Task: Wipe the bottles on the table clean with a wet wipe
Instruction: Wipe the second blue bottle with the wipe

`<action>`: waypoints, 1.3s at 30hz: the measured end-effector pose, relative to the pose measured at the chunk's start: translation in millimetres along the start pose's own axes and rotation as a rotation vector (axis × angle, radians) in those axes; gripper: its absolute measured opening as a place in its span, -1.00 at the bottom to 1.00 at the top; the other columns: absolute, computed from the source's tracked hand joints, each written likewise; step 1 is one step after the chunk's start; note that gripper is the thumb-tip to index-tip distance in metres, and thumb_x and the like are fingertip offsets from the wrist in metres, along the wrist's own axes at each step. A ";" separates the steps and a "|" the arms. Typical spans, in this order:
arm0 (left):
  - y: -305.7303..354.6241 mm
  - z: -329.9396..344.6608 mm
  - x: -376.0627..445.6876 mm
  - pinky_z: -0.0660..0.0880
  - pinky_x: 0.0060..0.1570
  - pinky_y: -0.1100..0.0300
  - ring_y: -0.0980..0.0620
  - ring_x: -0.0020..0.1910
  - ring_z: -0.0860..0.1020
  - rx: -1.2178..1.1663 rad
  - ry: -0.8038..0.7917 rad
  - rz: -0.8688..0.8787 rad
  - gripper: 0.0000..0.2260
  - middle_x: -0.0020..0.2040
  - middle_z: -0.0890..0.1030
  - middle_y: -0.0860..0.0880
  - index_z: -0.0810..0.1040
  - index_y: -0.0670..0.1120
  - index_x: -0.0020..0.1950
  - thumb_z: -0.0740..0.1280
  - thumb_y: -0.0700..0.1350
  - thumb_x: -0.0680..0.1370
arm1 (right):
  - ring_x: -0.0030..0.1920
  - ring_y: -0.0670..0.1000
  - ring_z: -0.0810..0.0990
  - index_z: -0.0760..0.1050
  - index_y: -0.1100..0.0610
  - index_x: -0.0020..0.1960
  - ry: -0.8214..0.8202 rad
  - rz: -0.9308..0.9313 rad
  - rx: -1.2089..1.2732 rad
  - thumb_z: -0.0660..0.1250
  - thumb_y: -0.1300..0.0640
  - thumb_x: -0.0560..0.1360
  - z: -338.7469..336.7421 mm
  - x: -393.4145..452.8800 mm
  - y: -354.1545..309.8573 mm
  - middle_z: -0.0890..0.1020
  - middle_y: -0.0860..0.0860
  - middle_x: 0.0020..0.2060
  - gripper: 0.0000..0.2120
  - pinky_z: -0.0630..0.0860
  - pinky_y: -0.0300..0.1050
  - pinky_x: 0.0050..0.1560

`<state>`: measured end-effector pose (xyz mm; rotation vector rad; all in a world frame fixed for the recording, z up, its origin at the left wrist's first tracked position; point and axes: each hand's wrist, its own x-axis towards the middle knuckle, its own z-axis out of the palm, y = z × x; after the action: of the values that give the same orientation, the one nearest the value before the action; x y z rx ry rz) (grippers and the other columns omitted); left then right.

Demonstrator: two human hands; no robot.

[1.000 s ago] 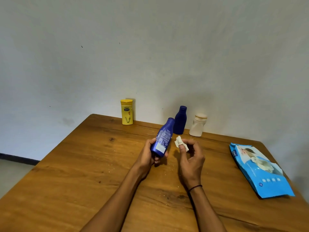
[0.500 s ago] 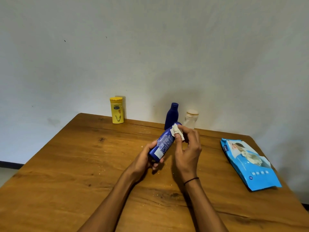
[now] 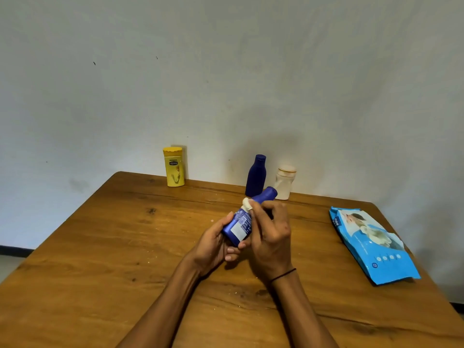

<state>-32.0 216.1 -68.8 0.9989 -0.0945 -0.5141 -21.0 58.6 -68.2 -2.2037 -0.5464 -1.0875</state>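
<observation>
My left hand grips the bottom end of a blue bottle, which tilts up and away to the right above the wooden table. My right hand holds a small crumpled white wet wipe and presses it against the bottle's middle, fingers curled round the bottle's far side. Against the wall stand a yellow bottle, a dark blue bottle and a dented white bottle.
A blue pack of wet wipes lies flat near the table's right edge. A plain grey wall rises directly behind the table. Crumbs speckle the wood near my hands.
My right hand brought the wipe from beside the bottle onto it, then slid it down from the cap toward the middle. The bottle now tilts lower.
</observation>
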 end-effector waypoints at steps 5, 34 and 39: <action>-3.9 -2.4 3.0 0.40 -0.45 0.32 0.13 -0.39 0.37 0.076 -0.054 -0.015 -0.38 -0.19 0.53 -0.08 0.28 -0.12 0.56 0.15 0.26 0.65 | 0.09 0.12 0.52 0.57 0.23 0.35 0.153 0.157 -0.048 0.38 0.31 0.57 -7.0 14.5 18.4 0.53 0.19 0.09 -0.65 0.63 0.03 -0.04; -1.8 1.9 8.8 0.41 -0.32 0.19 0.05 -0.29 0.43 0.096 0.077 0.087 -0.41 -0.12 0.57 -0.09 0.47 0.00 0.46 0.03 0.34 0.63 | 0.05 0.04 0.59 0.56 0.23 0.36 -0.008 -0.014 0.156 0.37 0.34 0.57 14.5 -15.8 -10.9 0.57 0.11 0.10 -0.64 0.61 -0.03 -0.05; -5.4 5.3 8.9 0.46 -0.20 0.12 0.03 -0.22 0.51 0.072 0.101 0.118 -0.50 0.01 0.64 -0.14 0.48 0.01 0.46 0.12 0.24 0.65 | 0.10 0.03 0.59 0.55 0.23 0.37 -0.012 -0.015 0.162 0.39 0.35 0.56 10.7 -15.8 -6.9 0.55 0.10 0.14 -0.62 0.63 -0.04 0.00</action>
<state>-27.9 205.6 -71.8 1.0812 -0.0813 -0.3540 -28.2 69.5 -83.8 -2.0703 -0.6348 -1.0016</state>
